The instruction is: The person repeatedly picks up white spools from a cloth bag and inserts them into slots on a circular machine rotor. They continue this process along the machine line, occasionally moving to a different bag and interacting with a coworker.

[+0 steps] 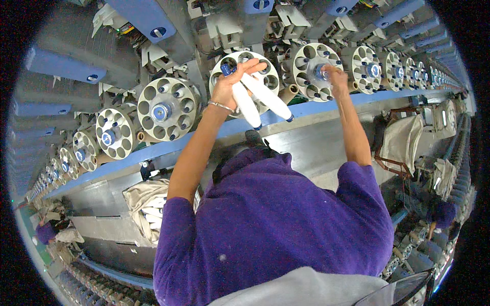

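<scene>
White yarn bobbins (246,106), two of them, slant down from the left hand (236,85), splayed in a narrow V in front of a pale round magazine (261,77). From where I stand, that hand has both by their upper ends, leaving the dark lower tips free. Right hand (335,76) is up at the blue hub (321,72) of the neighbouring magazine (310,65), fingers curled; I can't tell whether they grip anything.

I'd judge each bobbin light, with a stiff core under soft, smooth winding that could slip or snag if squeezed and dragged. Best hold, I'd say, is the bare tube at either end, keeping fingertips off the yarn's middle; carrying two together, one would want them parted so the windings don't rub.
</scene>
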Action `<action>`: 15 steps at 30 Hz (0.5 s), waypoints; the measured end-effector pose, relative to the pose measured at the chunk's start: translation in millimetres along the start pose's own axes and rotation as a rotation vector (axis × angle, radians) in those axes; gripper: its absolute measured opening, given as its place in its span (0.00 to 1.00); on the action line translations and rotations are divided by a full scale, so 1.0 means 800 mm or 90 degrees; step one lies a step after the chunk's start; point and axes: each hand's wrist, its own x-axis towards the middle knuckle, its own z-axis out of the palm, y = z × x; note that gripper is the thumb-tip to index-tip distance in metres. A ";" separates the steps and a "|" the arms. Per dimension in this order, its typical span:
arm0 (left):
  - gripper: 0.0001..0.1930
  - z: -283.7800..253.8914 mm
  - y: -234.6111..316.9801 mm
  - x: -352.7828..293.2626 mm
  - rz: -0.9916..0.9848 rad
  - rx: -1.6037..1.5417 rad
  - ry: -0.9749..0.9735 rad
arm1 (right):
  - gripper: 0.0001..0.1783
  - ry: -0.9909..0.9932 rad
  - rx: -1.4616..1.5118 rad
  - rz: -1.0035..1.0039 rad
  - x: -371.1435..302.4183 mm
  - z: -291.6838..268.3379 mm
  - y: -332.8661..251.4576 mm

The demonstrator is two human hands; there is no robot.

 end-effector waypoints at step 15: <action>0.26 0.020 0.000 0.017 0.146 0.386 0.146 | 0.28 -0.589 -0.134 -0.184 -0.206 0.134 -0.128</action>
